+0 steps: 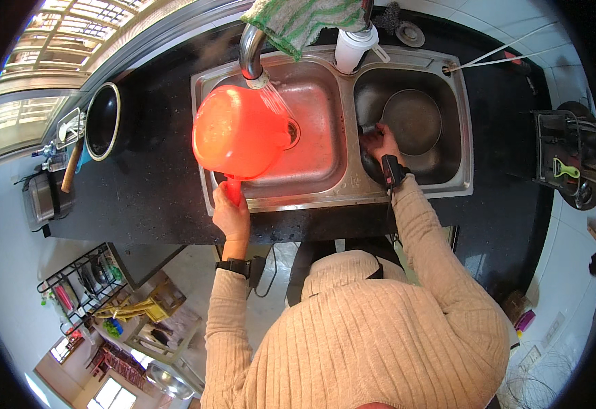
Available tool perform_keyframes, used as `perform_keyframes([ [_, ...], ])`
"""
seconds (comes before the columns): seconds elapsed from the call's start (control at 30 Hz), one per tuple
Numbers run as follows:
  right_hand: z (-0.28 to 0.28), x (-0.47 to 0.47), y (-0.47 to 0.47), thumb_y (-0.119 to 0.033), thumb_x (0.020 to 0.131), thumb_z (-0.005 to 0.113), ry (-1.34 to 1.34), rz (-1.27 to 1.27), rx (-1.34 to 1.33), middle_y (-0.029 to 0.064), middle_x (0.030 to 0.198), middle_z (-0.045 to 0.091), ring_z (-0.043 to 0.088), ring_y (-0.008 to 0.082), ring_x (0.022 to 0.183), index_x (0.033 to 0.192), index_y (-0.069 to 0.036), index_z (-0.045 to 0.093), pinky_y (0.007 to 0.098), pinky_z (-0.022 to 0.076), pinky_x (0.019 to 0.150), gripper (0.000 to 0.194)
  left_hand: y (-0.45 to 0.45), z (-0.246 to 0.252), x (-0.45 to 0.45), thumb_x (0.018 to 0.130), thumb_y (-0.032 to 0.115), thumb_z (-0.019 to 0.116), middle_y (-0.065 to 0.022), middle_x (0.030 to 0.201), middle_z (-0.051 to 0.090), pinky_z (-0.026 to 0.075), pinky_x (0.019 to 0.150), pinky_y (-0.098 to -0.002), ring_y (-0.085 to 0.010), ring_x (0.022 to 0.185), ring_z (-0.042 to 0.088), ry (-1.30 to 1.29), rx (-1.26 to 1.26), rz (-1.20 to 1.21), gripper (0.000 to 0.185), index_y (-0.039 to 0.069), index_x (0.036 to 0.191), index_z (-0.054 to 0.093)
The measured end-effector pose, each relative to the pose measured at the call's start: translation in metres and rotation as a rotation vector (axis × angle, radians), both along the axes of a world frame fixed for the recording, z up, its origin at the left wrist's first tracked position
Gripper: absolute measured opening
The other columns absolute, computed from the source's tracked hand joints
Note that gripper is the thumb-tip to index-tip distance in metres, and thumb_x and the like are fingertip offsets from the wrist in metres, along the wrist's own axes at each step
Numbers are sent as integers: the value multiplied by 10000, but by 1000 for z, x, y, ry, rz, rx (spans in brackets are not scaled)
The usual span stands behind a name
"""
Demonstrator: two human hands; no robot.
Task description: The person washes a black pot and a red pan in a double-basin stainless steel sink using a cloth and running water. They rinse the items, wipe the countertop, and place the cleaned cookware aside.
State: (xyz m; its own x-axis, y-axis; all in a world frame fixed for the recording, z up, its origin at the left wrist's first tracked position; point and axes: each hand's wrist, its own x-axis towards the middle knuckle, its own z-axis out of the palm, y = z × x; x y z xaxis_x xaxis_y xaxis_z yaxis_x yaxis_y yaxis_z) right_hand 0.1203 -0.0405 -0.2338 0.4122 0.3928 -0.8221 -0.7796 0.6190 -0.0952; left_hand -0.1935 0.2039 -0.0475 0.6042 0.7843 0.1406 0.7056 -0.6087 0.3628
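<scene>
My left hand (230, 214) grips the handle of a red plastic dipper (236, 135), tilted over the left basin of a stainless steel double sink (351, 153). Its rounded outside faces me and its inside is hidden. Just above it is the metal faucet (252, 53), with thin streams of water falling into the left basin. My right hand (377, 141) is down in the right basin, beside a round dark pan or lid (412, 122). Its fingers are partly curled and shadowed, so whether they hold anything is unclear.
A green-striped cloth (305, 23) hangs by the faucet, near a white container (353, 51) on the sink's back rim. Left on the black countertop (150, 199) stands a dark pot (103, 121) with a light rim. A utensil rack (558, 148) holding a green peeler (566, 168) is at the right wall.
</scene>
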Motion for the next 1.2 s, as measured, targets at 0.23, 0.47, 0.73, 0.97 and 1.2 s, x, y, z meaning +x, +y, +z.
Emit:
perform_keyframes([
  [0.23,11,1,-27,-172,855,556,-950,1077,-813,155,1006,601,555,326,974,1022,-63,601,441,457,884,205,8,-9,8,832,160,681,-54,732,592,456,484,-283,-148,566,586,-436,-877,91,258,2,997,559],
  [0.47,28,10,-48,-240,776,639,-1579,2040,-1217,207,995,645,613,381,903,1052,-34,653,443,488,796,344,27,-39,40,854,227,677,-52,666,573,463,437,-258,-143,494,569,-479,-1424,245,243,32,942,563],
  [0.73,191,-3,-10,-258,799,708,-1346,1340,-892,102,825,638,617,200,765,909,-6,610,314,480,678,292,52,-76,38,820,270,697,-116,797,634,510,679,-391,-305,729,616,32,-672,59,364,37,1080,595],
  [0.97,188,-28,113,-182,902,627,-1366,888,-291,-15,803,550,501,48,743,919,-31,551,214,439,652,170,24,-47,74,841,345,682,-118,1121,606,469,842,-372,-239,1036,561,-229,-1161,97,477,44,1196,574],
  [1.2,172,-68,189,-208,931,578,-1320,812,-148,-6,741,561,531,84,656,875,-56,551,258,456,596,164,36,-77,168,915,313,524,-43,953,599,486,721,-303,-153,844,572,-769,-1866,-93,314,74,1117,552],
])
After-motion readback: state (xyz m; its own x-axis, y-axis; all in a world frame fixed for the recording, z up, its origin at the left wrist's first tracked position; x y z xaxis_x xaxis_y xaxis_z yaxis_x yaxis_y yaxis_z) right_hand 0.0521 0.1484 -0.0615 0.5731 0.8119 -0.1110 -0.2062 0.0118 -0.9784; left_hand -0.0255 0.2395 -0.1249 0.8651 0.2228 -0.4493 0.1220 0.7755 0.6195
